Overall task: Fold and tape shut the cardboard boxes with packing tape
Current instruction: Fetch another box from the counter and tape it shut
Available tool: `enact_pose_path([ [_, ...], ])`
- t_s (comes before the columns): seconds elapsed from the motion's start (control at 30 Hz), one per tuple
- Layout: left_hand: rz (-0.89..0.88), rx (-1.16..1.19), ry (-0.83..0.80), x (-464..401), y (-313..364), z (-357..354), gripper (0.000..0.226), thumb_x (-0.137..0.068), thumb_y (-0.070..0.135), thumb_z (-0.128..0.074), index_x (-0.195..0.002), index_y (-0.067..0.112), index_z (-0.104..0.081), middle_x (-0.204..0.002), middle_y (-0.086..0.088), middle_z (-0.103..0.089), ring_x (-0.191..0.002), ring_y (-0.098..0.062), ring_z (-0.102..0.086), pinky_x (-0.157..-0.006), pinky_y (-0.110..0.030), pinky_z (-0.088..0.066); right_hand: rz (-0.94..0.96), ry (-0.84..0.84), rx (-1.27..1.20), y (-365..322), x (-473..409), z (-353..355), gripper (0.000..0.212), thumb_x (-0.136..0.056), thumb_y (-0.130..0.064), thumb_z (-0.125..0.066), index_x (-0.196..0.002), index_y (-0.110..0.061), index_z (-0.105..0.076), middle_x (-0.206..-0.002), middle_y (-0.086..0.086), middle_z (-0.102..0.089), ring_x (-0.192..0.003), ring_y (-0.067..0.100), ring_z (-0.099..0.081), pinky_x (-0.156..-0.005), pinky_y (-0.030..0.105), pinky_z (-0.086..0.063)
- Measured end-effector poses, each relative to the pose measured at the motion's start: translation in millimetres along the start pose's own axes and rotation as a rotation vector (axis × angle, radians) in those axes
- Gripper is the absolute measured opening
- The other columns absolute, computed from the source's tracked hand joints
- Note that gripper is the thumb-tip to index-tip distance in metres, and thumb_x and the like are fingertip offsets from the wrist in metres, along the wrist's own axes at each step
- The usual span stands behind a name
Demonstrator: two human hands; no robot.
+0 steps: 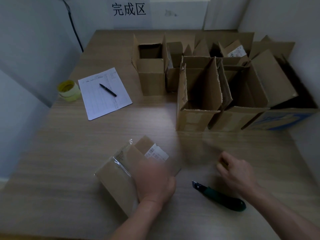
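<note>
resting on the closed cardboard box (119,172) at the near table (52,153) edge, the left hand (154,181) was blurred, grip unclear. the right hand (237,170) had curled fingers beside the utility knife (220,196), pinching something small and unclear.

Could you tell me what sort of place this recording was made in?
Probably a small packing or shipping station: a wooden table crowded with open cardboard boxes, a roll of tape, a utility knife, and a form sheet with a pen.
</note>
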State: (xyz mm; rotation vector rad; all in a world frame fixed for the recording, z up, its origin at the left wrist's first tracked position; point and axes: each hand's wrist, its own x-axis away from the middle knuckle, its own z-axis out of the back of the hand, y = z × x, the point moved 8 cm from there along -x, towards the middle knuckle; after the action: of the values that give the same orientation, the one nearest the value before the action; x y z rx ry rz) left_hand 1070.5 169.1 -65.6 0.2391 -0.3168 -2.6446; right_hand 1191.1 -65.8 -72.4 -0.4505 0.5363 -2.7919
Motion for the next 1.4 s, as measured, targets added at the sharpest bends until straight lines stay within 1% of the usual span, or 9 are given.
enact_pose_path([
  [0.37, -0.025, 0.011, 0.018, 1, 0, 0, 0.019, -0.051, 0.037, -0.059, -0.062, 0.024, -0.051, -0.077, 0.001, -0.052, -0.078, -0.027, -0.046, -0.072, -0.039, -0.035, -0.139, 0.065, 0.030, 60, 28, 0, 0.019, -0.093, -0.032, -0.060, -0.084, -0.024, -0.045, -0.072, 0.002, -0.060, -0.067, 0.033, -0.060, -0.058, 0.041, -0.048],
  [0.57, -0.092, -0.020, -0.039, -1, 7, -2, 0.018, -0.054, 0.034, -0.061, -0.063, 0.020, -0.056, -0.076, 0.000, -0.055, -0.079, -0.029, -0.049, -0.075, -0.039, -0.037, -0.210, 0.143, 0.103, 99, 47, 10, 0.030, -0.091, -0.023, -0.062, -0.074, -0.022, -0.036, -0.060, 0.002, -0.050, -0.059, 0.034, -0.056, -0.054, 0.042, -0.044],
  [0.77, -0.140, 0.035, -0.065, -5, 11, 3, 0.008, -0.060, 0.028, -0.054, -0.064, 0.021, -0.052, -0.074, 0.002, -0.059, -0.078, -0.029, -0.049, -0.072, -0.039, -0.040, -0.233, 0.066, 0.179, 97, 41, 0, 0.027, -0.091, -0.026, -0.060, -0.074, -0.020, -0.040, -0.064, 0.003, -0.053, -0.063, 0.030, -0.055, -0.059, 0.041, -0.047],
  [0.9, -0.091, 0.181, -0.101, -9, 9, 14, 0.019, -0.057, 0.016, -0.054, -0.064, 0.025, -0.039, -0.066, 0.003, -0.059, -0.073, -0.028, -0.049, -0.069, -0.039, -0.041, -0.354, -0.010, 0.410, 91, 33, 1, 0.028, -0.092, -0.050, -0.046, -0.093, -0.022, -0.043, -0.094, 0.008, -0.063, -0.088, 0.030, -0.059, -0.074, 0.034, -0.048],
  [0.97, -0.111, 0.221, -0.117, -9, 8, 18, 0.020, -0.054, 0.010, -0.060, -0.063, 0.021, -0.046, -0.063, 0.000, -0.057, -0.068, -0.031, -0.051, -0.066, -0.039, -0.045, -0.410, 0.011, 0.524, 83, 31, 10, 0.041, -0.087, -0.058, -0.047, -0.108, -0.023, -0.046, -0.116, 0.012, -0.059, -0.105, 0.032, -0.054, -0.085, 0.038, -0.045],
  [1.1, -0.146, 0.440, -0.182, -4, -2, 28, 0.022, -0.075, 0.006, -0.059, -0.096, 0.013, -0.063, -0.095, -0.007, -0.062, -0.090, -0.032, -0.054, -0.079, -0.038, -0.041, -0.210, 0.149, 0.403, 24, 18, 14, 0.043, -0.085, -0.057, -0.058, -0.110, -0.023, -0.051, -0.104, 0.004, -0.055, -0.095, 0.022, -0.051, -0.078, 0.038, -0.048],
  [1.23, -0.065, 0.271, 0.105, 19, -45, 58, 0.044, -0.077, 0.034, -0.065, -0.117, 0.016, -0.059, -0.124, -0.008, -0.053, -0.114, -0.032, -0.050, -0.095, -0.043, -0.044, 0.122, 0.194, 0.164, -74, 9, -8, 0.027, -0.084, -0.044, -0.067, -0.098, -0.024, -0.054, -0.095, -0.001, -0.053, -0.087, 0.018, -0.047, -0.072, 0.035, -0.046],
  [1.33, 0.287, 0.142, 0.018, 40, -99, 47, 0.079, -0.078, 0.059, -0.063, -0.142, 0.021, -0.035, -0.154, -0.012, -0.022, -0.140, -0.036, -0.026, -0.108, -0.052, -0.032, 0.297, 0.195, 0.054, -136, 7, -28, 0.024, -0.085, -0.037, -0.068, -0.098, -0.020, -0.057, -0.097, 0.001, -0.055, -0.086, 0.018, -0.043, -0.069, 0.034, -0.039],
  [1.4, 0.447, 0.241, -0.130, 53, -121, 25, 0.096, -0.078, 0.070, -0.056, -0.150, 0.026, -0.012, -0.160, -0.004, 0.007, -0.145, -0.033, -0.015, -0.112, -0.045, -0.029, 0.348, 0.136, -0.014, -163, 5, -44, 0.024, -0.087, -0.039, -0.064, -0.103, -0.022, -0.058, -0.103, -0.001, -0.054, -0.089, 0.017, -0.042, -0.071, 0.032, -0.036],
])
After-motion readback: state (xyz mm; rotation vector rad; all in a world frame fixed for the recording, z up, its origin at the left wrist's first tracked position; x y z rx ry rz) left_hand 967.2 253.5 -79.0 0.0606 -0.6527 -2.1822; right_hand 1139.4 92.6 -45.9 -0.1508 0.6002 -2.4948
